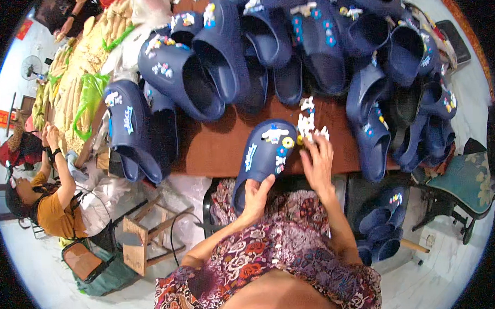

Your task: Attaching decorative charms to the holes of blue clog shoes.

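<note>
A navy blue clog (264, 155) is in my left hand (256, 196), near the table's front edge, toe pointing away from me. My thumb lies on top near its opening. White, yellow, blue and pinkish charms sit on its upper, along with a light blue and white lettered charm (251, 157). My right hand (319, 165) is just right of the clog, fingers stretched out and apart at the near end of a small pile of white charms (306, 122). The fingertips touch or nearly touch the pile; I see nothing gripped in them.
Many decorated navy clogs (216, 52) crowd the back and both sides of the brown table (203, 148). More clogs (381, 231) lie low at the right, by a patterned chair (466, 179). At left are a wooden stool (144, 234) and a seated person (58, 210).
</note>
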A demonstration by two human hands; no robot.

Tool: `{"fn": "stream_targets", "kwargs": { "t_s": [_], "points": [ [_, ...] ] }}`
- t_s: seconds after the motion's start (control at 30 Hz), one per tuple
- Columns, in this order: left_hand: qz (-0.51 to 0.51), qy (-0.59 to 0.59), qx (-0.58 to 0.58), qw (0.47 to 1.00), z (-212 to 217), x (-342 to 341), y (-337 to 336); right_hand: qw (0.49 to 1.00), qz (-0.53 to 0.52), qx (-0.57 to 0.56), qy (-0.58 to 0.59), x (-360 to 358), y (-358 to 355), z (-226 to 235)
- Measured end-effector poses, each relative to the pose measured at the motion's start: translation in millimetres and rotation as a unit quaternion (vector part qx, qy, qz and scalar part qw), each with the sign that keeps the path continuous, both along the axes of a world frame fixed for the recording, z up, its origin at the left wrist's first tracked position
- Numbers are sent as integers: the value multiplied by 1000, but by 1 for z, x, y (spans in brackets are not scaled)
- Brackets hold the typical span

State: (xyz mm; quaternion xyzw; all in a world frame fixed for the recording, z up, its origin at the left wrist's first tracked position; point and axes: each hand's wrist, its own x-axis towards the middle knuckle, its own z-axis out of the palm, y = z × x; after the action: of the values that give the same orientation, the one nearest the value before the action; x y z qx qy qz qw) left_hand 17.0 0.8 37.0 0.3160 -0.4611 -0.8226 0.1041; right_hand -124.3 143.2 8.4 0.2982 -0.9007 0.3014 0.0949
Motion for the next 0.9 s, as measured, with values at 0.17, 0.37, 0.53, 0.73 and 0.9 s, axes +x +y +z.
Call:
{"fn": "stream_targets", "kwargs": {
  "t_s": [0.17, 0.37, 0.53, 0.73, 0.9],
  "points": [
    [10, 79, 47, 996, 8, -17, -6, 984, 51, -132, -108, 43, 6, 20],
    [-89, 55, 47, 993, 35, -38, -12, 937, 112, -162, -288, 86, -4, 15],
    [-75, 60, -28, 995, 74, -64, -7, 891, 86, -208, -395, 86, -13, 12],
    [-6, 232, -50, 972, 104, -85, -30, 868, 113, -295, -383, 69, -39, 35],
    [65, 261, -119, 956, 152, -109, -78, 838, 164, -343, -393, 67, -47, 37]
  ]
}}
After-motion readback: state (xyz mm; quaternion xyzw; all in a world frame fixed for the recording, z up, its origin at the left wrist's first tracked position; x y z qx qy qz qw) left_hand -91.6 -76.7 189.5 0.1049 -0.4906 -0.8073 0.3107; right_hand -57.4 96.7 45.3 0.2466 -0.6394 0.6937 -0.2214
